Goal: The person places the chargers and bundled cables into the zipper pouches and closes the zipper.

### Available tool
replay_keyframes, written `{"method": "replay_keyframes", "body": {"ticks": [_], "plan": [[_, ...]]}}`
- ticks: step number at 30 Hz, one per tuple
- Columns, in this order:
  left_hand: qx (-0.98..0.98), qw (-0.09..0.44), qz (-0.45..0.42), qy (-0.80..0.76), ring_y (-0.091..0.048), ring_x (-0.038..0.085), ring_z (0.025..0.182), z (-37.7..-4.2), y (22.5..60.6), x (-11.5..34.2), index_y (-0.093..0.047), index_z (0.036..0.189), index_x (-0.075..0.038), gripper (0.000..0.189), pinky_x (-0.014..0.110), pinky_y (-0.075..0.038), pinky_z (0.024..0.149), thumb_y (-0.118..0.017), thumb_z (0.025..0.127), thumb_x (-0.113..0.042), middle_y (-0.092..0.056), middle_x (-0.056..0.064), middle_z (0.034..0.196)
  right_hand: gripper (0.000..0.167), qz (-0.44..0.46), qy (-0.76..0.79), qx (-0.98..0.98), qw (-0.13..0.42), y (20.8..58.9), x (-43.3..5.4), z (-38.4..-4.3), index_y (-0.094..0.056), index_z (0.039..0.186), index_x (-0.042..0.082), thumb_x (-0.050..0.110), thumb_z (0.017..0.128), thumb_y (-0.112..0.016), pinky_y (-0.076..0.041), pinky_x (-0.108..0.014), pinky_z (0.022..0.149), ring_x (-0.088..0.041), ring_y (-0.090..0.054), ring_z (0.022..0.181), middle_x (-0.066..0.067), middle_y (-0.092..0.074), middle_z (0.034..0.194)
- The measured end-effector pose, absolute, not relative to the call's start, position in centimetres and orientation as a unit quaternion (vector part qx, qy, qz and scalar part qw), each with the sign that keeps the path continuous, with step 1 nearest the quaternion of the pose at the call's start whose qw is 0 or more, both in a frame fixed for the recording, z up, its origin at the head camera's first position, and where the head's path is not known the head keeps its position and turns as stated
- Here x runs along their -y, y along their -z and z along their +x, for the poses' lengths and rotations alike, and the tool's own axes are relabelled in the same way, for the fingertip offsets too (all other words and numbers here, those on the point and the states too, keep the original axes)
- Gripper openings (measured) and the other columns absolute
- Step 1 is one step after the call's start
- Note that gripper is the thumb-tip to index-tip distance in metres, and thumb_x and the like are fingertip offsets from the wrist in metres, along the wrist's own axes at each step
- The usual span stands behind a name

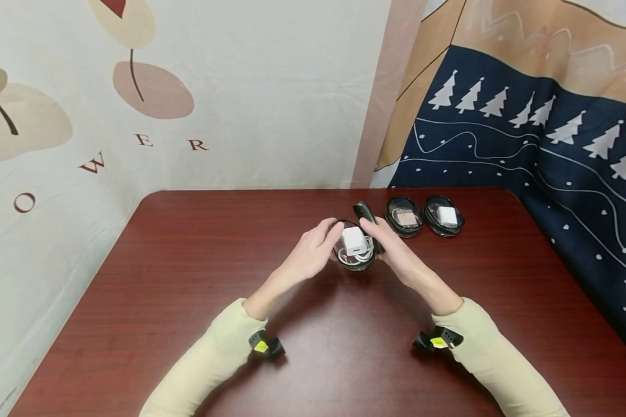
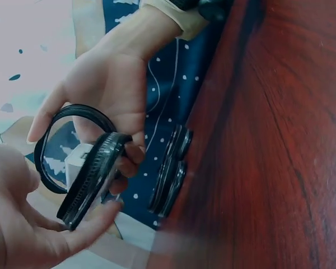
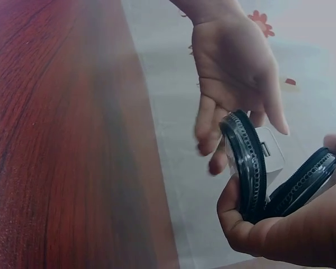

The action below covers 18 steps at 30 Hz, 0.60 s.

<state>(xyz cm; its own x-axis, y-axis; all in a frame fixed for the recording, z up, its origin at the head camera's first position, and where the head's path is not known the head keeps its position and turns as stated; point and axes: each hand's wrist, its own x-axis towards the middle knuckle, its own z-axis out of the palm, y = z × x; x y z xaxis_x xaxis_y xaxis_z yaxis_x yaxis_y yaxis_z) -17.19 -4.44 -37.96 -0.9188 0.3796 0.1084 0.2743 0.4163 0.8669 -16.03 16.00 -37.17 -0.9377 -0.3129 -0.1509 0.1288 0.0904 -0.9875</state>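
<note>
A small round clear zip case (image 3: 247, 168) with black trim stands unzipped, its lid (image 1: 363, 212) tilted up on the right. Inside lie a white charger plug (image 1: 353, 240) and a coiled white cable (image 1: 363, 258). My right hand (image 1: 400, 255) grips the case from the right, fingers curled around both halves in the right wrist view. At the left side, my left hand (image 1: 308, 253) has its fingers extended under the case and its thumb above the rim. The right wrist view shows that thumb straight; whether it touches the plug I cannot tell.
Two similar round cases (image 1: 404, 217) (image 1: 444, 216) lie side by side toward the back right of the dark red table (image 1: 198, 289), each with a plug inside. A pale curtain (image 1: 271, 104) and a navy tree-patterned cloth (image 1: 501, 139) hang behind.
</note>
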Motion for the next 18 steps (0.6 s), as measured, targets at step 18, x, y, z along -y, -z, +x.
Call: {"method": "replay_keyframes", "body": {"ticks": [18], "plan": [[-0.707,0.168,0.143,-0.672,-0.072,0.022,0.077,-17.0,37.4,4.2,-0.049,0.138,0.001,0.050,0.044,-0.061,0.073,-0.057,0.103,-0.034,-0.061,0.019,0.117,0.079,-0.124,0.561,-0.814,0.089,38.9,-14.7,-15.7,-0.025,0.153,0.007,0.030,0.094,-0.072,-0.043,-0.044,0.103,-0.029,-0.050,0.125,-0.017,-0.045,0.142]]}}
